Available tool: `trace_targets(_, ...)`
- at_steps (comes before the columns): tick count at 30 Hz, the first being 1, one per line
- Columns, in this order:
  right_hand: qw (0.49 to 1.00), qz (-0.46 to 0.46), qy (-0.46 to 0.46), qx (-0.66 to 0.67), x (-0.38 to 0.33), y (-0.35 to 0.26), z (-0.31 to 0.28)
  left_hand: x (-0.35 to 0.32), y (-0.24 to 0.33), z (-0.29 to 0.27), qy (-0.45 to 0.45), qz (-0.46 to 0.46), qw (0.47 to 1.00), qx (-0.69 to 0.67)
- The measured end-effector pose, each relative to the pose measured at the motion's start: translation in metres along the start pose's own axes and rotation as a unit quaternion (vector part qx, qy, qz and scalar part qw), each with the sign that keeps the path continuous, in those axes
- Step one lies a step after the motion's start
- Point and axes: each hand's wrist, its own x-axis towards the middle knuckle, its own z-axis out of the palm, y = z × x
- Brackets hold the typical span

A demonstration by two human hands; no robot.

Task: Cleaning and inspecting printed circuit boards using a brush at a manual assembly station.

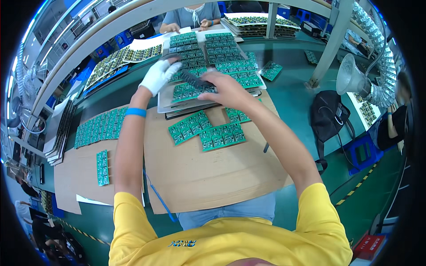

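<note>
My left hand (160,75), in a white glove, reaches over a grey tray (165,103) and holds the far end of a dark strip (191,80). My bare right hand (226,88) grips the near end of the same strip, above a green circuit board panel (185,92) lying in the tray. A blue band (135,112) circles my left wrist. Two more green panels (190,126) (222,136) lie on the brown cardboard sheet (208,177) just below my hands.
Rows of green boards (208,51) cover the bench beyond the tray, and more lie at the left (100,127) (102,167). Another person's hands (205,23) work at the far side. A black bag (329,116) and a funnel-shaped extraction hose (353,80) are at the right.
</note>
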Motion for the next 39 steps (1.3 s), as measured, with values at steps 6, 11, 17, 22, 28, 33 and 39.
trace_targets(6,0.991,-0.075,0.115,-0.004,0.017,0.027,0.001,-0.040,-0.003,0.007,-0.023,0.079,0.992,0.096)
trace_targets(11,0.936,0.243,0.253,0.007,0.029,0.152,-0.081,-0.058,0.023,0.019,-0.010,0.091,0.977,0.191)
trace_targets(17,0.936,0.250,0.174,-0.175,0.019,0.281,-0.075,-0.052,0.023,0.028,-0.021,0.086,0.975,0.203)
trace_targets(22,0.927,0.288,0.013,-0.239,0.040,0.265,-0.092,-0.060,0.025,0.019,-0.028,0.070,0.970,0.231)
trace_targets(28,0.877,0.467,-0.046,-0.108,0.094,0.297,-0.088,-0.048,0.065,0.033,-0.027,0.065,0.963,0.261)
trace_targets(33,0.884,0.437,0.048,-0.161,0.105,0.327,-0.064,-0.007,0.110,0.088,-0.005,0.161,0.968,0.192)
trace_targets(39,0.890,0.398,0.222,0.019,0.047,0.346,-0.117,0.043,0.112,0.128,-0.083,0.183,0.946,0.253)
